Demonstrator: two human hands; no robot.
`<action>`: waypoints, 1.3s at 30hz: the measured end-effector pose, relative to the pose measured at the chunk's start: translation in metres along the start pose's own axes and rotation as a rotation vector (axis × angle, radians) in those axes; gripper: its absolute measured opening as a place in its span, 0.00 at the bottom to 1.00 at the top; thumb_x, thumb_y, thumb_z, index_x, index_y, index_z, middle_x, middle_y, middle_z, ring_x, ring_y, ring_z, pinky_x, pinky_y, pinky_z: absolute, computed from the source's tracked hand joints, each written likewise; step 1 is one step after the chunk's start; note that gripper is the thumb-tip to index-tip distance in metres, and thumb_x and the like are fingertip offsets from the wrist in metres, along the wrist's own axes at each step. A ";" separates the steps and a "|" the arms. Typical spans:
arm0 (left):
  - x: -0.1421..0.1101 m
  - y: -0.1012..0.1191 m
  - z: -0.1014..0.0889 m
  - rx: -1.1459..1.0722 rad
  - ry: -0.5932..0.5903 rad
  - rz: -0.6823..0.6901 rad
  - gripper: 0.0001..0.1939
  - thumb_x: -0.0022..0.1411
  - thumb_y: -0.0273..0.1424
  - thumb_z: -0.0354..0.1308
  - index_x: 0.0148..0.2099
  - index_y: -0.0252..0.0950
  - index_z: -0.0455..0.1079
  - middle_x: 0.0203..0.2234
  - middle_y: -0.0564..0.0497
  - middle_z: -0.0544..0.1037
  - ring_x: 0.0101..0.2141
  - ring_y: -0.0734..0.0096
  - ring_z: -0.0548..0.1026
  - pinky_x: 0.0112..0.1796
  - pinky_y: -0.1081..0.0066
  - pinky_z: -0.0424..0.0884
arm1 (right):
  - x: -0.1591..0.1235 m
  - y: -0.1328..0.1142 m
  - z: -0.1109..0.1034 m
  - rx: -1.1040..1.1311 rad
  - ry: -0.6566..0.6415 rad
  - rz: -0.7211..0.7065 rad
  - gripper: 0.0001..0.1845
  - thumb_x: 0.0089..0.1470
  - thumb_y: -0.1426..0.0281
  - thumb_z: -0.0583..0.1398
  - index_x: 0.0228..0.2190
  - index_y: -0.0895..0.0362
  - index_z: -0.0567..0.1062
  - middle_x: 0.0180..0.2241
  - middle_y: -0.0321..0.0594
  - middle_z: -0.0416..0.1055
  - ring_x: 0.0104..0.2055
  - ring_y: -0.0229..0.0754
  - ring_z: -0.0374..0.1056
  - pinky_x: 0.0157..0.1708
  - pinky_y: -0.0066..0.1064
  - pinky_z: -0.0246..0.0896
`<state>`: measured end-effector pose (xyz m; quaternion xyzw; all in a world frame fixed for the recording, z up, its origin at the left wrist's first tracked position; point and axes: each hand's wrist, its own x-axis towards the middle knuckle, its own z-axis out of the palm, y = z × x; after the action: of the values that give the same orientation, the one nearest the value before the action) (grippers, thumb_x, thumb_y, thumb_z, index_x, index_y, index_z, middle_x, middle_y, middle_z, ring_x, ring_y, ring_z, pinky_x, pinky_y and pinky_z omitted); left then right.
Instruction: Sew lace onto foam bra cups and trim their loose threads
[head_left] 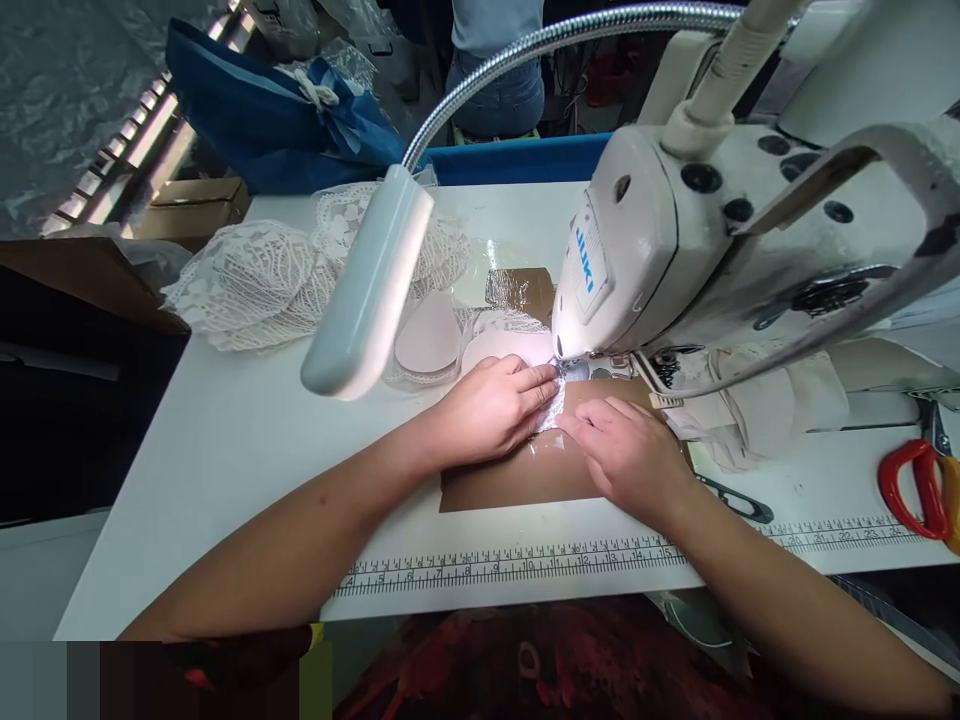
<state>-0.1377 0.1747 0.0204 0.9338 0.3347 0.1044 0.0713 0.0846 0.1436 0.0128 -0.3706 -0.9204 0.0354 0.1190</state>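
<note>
Under the head of a white sewing machine lies a piece of white lace, brightly lit near the needle. My left hand rests flat on it, fingers stretched toward the presser foot. On the other side, my right hand is closed, with thumb and index finger at the lace's near edge. A pale padded cup edged with lace sits just behind my left fingers. Brown board covers the machine bed beneath both hands. My left palm hides part of the fabric.
A grey-white lamp on a bendable metal neck hangs over the left. Lace pieces and stacked cups lie behind it. Right are fabric pieces, a dark thread snipper and red-handled scissors. A person sits beyond.
</note>
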 end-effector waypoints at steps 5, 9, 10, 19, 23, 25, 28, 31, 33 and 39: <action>0.001 -0.003 0.004 0.012 0.008 0.000 0.20 0.71 0.34 0.46 0.57 0.31 0.70 0.56 0.42 0.71 0.41 0.59 0.69 0.43 0.61 0.68 | 0.004 0.000 -0.001 -0.077 -0.032 0.058 0.20 0.49 0.83 0.53 0.41 0.59 0.78 0.30 0.42 0.72 0.28 0.41 0.58 0.28 0.34 0.47; 0.001 -0.005 0.003 0.000 0.027 0.029 0.19 0.71 0.32 0.46 0.57 0.30 0.69 0.56 0.40 0.72 0.43 0.59 0.69 0.43 0.62 0.67 | 0.008 0.000 -0.002 -0.148 -0.016 0.092 0.22 0.51 0.82 0.53 0.45 0.59 0.77 0.29 0.42 0.73 0.30 0.43 0.60 0.28 0.34 0.48; 0.001 -0.005 0.002 0.000 0.029 0.037 0.19 0.71 0.31 0.46 0.57 0.31 0.69 0.55 0.40 0.72 0.43 0.59 0.69 0.43 0.62 0.67 | 0.009 -0.001 -0.001 -0.162 -0.014 0.099 0.22 0.52 0.82 0.53 0.46 0.59 0.77 0.29 0.42 0.73 0.30 0.43 0.61 0.28 0.34 0.49; 0.004 -0.010 0.005 0.037 0.061 -0.006 0.17 0.71 0.31 0.46 0.54 0.34 0.72 0.54 0.44 0.74 0.45 0.58 0.68 0.42 0.62 0.64 | 0.011 0.002 0.008 -0.285 0.076 0.147 0.25 0.52 0.81 0.55 0.50 0.55 0.76 0.31 0.44 0.74 0.33 0.46 0.63 0.27 0.33 0.50; 0.005 -0.011 0.006 0.038 0.047 -0.065 0.17 0.71 0.32 0.46 0.55 0.36 0.71 0.52 0.43 0.75 0.44 0.58 0.68 0.39 0.63 0.63 | 0.009 0.004 0.008 -0.255 0.064 0.178 0.26 0.53 0.81 0.55 0.51 0.51 0.76 0.33 0.42 0.74 0.33 0.44 0.62 0.26 0.33 0.47; 0.005 -0.010 0.005 0.047 0.032 -0.083 0.18 0.71 0.32 0.46 0.56 0.35 0.70 0.51 0.42 0.75 0.45 0.56 0.68 0.38 0.62 0.62 | 0.008 0.004 0.006 -0.217 0.051 0.180 0.27 0.53 0.81 0.54 0.51 0.51 0.76 0.33 0.41 0.74 0.33 0.44 0.62 0.26 0.32 0.47; 0.005 -0.010 0.004 0.065 0.026 -0.092 0.18 0.70 0.33 0.46 0.57 0.35 0.70 0.50 0.40 0.75 0.46 0.54 0.68 0.39 0.60 0.62 | 0.009 0.005 0.005 -0.164 0.045 0.175 0.26 0.54 0.81 0.53 0.51 0.52 0.76 0.33 0.41 0.74 0.33 0.43 0.62 0.27 0.32 0.48; 0.004 -0.010 0.005 0.087 0.033 -0.091 0.19 0.70 0.33 0.46 0.57 0.36 0.69 0.52 0.40 0.74 0.48 0.53 0.68 0.42 0.58 0.62 | 0.009 0.007 0.005 -0.134 0.063 0.164 0.26 0.53 0.81 0.53 0.50 0.53 0.77 0.32 0.41 0.74 0.32 0.43 0.63 0.27 0.32 0.49; 0.003 -0.010 0.006 0.106 0.037 -0.086 0.19 0.70 0.33 0.45 0.57 0.36 0.69 0.54 0.41 0.73 0.52 0.52 0.67 0.46 0.56 0.61 | 0.009 0.008 0.005 -0.123 0.073 0.153 0.26 0.52 0.81 0.53 0.50 0.54 0.77 0.32 0.41 0.74 0.32 0.43 0.63 0.28 0.32 0.50; -0.003 0.001 -0.011 0.188 -0.044 -0.172 0.25 0.68 0.45 0.48 0.57 0.31 0.67 0.53 0.38 0.71 0.51 0.47 0.68 0.42 0.57 0.65 | 0.009 0.008 0.005 -0.081 0.072 0.171 0.24 0.54 0.80 0.53 0.49 0.55 0.77 0.35 0.42 0.76 0.34 0.43 0.66 0.30 0.32 0.55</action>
<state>-0.1420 0.1731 0.0306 0.9062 0.4203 0.0456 -0.0006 0.0826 0.1557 0.0080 -0.4536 -0.8812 -0.0050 0.1333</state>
